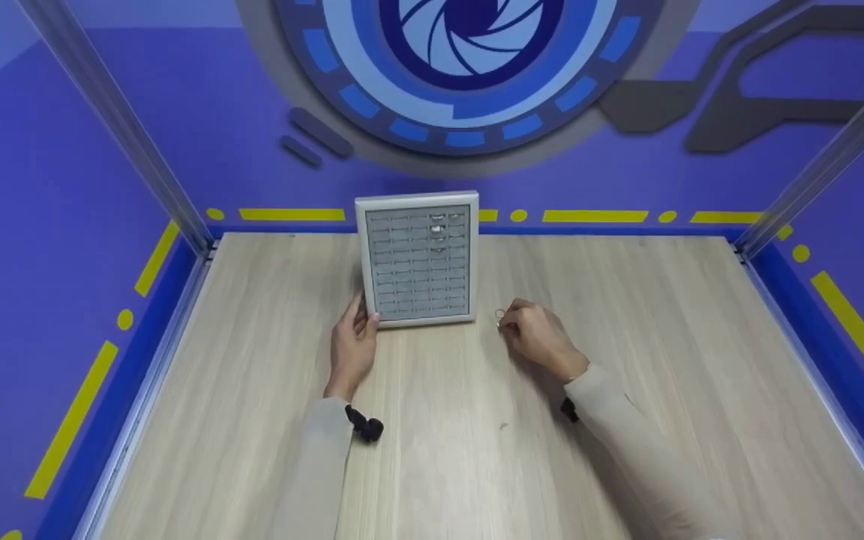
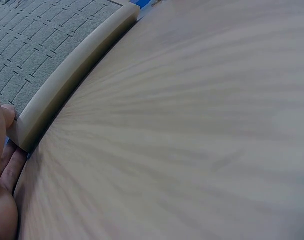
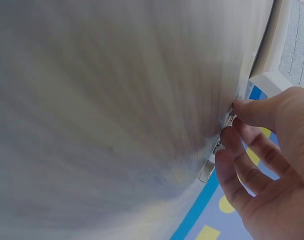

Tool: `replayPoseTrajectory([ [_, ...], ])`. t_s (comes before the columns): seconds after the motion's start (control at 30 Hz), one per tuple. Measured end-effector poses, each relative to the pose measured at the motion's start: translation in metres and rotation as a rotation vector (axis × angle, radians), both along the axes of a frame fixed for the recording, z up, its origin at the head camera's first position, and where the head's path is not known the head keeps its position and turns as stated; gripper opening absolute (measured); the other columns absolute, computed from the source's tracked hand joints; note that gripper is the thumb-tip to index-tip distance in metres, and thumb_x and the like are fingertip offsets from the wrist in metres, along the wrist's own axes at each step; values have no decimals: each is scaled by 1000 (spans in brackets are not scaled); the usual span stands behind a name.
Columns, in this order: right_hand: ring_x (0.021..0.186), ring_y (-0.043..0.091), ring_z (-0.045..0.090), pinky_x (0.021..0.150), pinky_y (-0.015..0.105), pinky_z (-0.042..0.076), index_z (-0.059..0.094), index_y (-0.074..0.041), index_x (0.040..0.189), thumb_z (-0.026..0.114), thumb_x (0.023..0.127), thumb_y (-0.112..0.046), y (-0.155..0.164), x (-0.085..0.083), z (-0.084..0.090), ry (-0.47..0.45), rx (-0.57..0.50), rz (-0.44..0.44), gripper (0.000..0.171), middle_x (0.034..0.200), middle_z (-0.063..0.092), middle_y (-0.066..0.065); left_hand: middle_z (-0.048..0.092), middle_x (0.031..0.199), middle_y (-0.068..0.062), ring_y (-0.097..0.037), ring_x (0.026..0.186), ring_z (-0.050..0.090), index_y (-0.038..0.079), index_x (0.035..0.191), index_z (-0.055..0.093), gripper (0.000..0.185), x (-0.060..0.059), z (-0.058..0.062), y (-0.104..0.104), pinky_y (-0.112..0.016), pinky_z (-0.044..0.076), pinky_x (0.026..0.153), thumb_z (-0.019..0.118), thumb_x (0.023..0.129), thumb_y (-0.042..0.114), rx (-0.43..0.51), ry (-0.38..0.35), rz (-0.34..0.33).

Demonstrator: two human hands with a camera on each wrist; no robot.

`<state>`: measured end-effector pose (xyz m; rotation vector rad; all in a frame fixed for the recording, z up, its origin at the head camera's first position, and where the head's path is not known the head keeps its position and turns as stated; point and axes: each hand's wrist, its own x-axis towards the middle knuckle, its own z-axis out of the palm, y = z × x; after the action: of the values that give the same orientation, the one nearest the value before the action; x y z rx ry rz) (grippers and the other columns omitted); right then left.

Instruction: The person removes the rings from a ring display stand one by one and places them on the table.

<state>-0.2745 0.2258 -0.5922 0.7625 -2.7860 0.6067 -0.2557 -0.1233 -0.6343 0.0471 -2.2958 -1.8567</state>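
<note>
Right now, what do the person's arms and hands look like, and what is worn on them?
Both arms wear long, plain beige sleeves, the left sleeve and right sleeve, reaching to the wrists. The left hand and right hand are bare, with no gloves. A small black device sits at the left wrist, and a similar black piece shows at the right wrist.

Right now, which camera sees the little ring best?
The head view: the ring shows whole, pinched at the right hand fingertips beside the tray. The right wrist view shows only a blurry glint; the left wrist view shows none.
</note>
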Motion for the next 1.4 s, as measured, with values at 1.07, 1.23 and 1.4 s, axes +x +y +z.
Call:
replayPoseTrajectory([
  [1.07,92,32,73,77,43,67,77,3,108,71,99,1,-35,-37,75,183,-132,10,11,107,73,16,53,160,-19,-33,144,56,5,166,36,62,-1,3,-1,-40,50,123,61,109,11,-19,-24,22],
  [1.23,89,31,72,74,40,66,78,2,104,73,97,2,-49,-45,90,302,-206,13,8,104,72,16,49,163,-18,-34,146,54,6,167,35,63,0,1,1,-39,49,123,61,109,11,2,-39,13],
  [1.4,93,33,71,79,43,65,77,5,104,73,96,6,-64,-53,102,360,-264,30,10,104,71,18,50,162,-19,-34,146,55,6,167,34,64,1,1,1,-38,50,123,62,109,12,6,-35,14],
])
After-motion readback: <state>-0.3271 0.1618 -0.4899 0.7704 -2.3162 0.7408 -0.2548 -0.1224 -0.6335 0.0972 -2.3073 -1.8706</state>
